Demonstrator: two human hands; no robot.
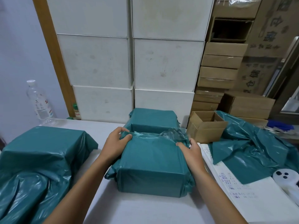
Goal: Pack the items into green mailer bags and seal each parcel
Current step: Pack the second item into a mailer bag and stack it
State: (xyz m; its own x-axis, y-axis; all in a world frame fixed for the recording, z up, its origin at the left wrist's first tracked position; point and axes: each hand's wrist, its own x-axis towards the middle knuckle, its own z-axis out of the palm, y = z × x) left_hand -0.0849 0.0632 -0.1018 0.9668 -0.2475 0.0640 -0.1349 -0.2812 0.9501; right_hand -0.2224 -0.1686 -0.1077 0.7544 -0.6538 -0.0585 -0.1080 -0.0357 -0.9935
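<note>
A: The left hand (116, 143) pinches the loose flap of the teal-green plastic mailer bag (153, 160) at its far left corner, thumb and fingers closed on the film. The right hand (191, 151) is partly open, fingers curled over the far right edge and pressing it down.

B: And the parcel itself?

A: Box-shaped, mid-table on the white tabletop (142, 206), just in front of a second wrapped green parcel (153, 119). A third green-bagged box (43, 144) sits well to the left.

B: What could spoil the seal?

A: The flap looks bunched and wrinkled near the right hand. If it folds over creased, I judge the adhesive may grip unevenly and leave a gap. Pulling hard from the left pinch could also stretch or tear the thin film.
</note>
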